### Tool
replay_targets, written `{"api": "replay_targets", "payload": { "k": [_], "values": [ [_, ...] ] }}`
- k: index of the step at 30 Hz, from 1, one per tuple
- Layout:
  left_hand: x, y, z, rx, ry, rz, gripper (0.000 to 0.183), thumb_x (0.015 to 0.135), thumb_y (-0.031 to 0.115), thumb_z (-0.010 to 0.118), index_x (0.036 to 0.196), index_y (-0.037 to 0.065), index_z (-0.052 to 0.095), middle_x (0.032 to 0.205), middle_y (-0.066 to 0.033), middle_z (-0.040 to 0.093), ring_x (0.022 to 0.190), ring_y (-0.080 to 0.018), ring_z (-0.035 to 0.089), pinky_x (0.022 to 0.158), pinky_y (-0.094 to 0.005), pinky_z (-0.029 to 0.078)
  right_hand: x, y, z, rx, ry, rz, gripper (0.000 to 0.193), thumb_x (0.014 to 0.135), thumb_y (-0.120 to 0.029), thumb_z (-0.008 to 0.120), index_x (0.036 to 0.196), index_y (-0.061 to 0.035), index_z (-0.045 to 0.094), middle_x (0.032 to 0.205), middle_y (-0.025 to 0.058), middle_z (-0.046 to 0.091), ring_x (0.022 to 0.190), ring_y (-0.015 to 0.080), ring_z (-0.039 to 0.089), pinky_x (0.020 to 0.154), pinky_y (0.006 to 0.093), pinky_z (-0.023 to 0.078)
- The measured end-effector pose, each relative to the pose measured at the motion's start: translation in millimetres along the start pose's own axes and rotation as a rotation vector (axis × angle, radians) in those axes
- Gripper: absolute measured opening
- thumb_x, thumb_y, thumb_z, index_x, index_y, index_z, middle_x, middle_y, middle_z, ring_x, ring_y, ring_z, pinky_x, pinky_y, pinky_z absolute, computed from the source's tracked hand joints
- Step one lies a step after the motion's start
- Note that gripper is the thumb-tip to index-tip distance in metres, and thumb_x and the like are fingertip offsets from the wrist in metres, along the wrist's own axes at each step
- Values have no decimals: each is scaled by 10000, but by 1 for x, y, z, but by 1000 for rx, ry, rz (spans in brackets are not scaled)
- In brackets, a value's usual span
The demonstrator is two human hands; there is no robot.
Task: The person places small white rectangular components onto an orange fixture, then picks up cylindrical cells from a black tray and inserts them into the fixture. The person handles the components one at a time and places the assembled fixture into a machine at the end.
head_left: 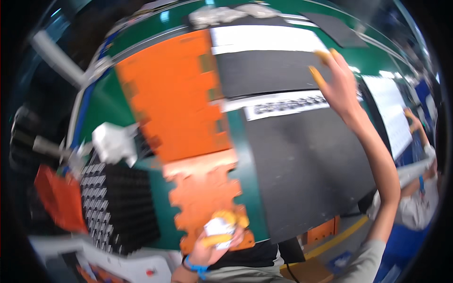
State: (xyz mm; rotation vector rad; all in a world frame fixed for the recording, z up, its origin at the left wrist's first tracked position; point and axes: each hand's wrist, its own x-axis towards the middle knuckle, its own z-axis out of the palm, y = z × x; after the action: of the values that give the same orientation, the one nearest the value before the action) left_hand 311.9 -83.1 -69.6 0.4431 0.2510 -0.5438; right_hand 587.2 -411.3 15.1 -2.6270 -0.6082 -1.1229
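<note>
My left hand (212, 245), with yellow finger covers and a blue wristband, is closed round a small white wad (220, 230), perhaps cloth or paper. It rests over the near end of an orange panel (203, 181) with jigsaw-like edges. A larger orange panel (170, 99) lies just beyond. My right hand (337, 87), also wearing yellow finger covers, reaches far forward with fingers apart and nothing in them. Below its fingertips are a dark grey mat (264, 70) and a white strip with dark marks (288, 104). Motion blurs the picture somewhat.
A large dark mat (306, 165) covers the right side of the green table (111, 104). At left stand a black ridged tray (127, 203), a crumpled white sheet (114, 143) and an orange bag-like thing (59, 198). Another person's hand (414, 121) touches a white sheet (389, 113) at right.
</note>
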Motion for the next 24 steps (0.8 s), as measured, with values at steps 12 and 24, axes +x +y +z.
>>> {"api": "replay_targets", "payload": {
  "k": [12, 24],
  "values": [
    [-60, 1, -12, -256, -182, 163, 353, 914, 291, 558, 1173, 52, 569, 1086, -138, 577, 890, -261, 497, 712, -348, 427, -63, -264, -84, 599, -210, -131, 208, 768, -99, 783, 713, -22, 598, 542, 71, 499, 510, 267, 510, 529, 379, 405],
    [-132, 0, -35, -234, -155, 163, 401, 1021, 413, 458, 1181, 68, 588, 974, -127, 583, 690, -202, 453, 577, -287, 371, -16, -408, -50, 651, -489, -121, 297, 846, -273, 768, 957, -5, 706, 806, 143, 716, 738, 304, 693, 691, 412, 538]
  ]
}}
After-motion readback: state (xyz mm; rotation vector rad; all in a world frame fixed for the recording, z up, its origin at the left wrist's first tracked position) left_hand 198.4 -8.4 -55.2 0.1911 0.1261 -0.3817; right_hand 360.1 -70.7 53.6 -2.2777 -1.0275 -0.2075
